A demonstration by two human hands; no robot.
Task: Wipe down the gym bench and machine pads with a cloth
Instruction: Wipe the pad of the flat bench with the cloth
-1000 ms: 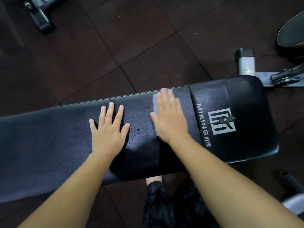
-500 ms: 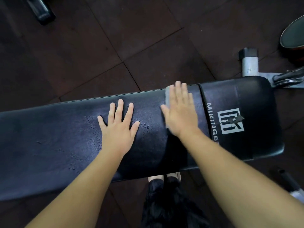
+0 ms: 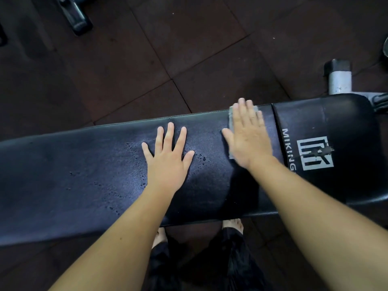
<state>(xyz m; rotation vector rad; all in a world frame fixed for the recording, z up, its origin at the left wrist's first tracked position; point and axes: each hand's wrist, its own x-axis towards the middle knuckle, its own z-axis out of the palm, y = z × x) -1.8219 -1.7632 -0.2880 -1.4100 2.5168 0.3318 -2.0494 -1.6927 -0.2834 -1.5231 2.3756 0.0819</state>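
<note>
Dark rubber floor tiles (image 3: 189, 49) under everything. Black gym bench crosses the view left to right: long back pad (image 3: 73, 175), then a narrow gap, then the shorter seat pad (image 3: 346, 127) at the right with a white logo (image 3: 315, 153) and "MIKING" lettering. Person stands at the near edge, bare feet (image 3: 232, 224) showing below the pad, both forearms reaching over it. Left hand (image 3: 168, 160) lies palm down mid-pad, fingers spread wide, holding nothing. Right hand (image 3: 249, 139) is flat, fingers straight and close together, slightly blurred, pressing a grey cloth (image 3: 231, 122) onto the back pad just beside the gap; the cloth's edge shows at the thumb side and at the fingertips. White frame post (image 3: 340, 80), black-capped, beyond the seat pad. Dark metal machine foot (image 3: 75, 15) at far left. Water droplets (image 3: 134, 148) bead on the pad around the left hand.
</note>
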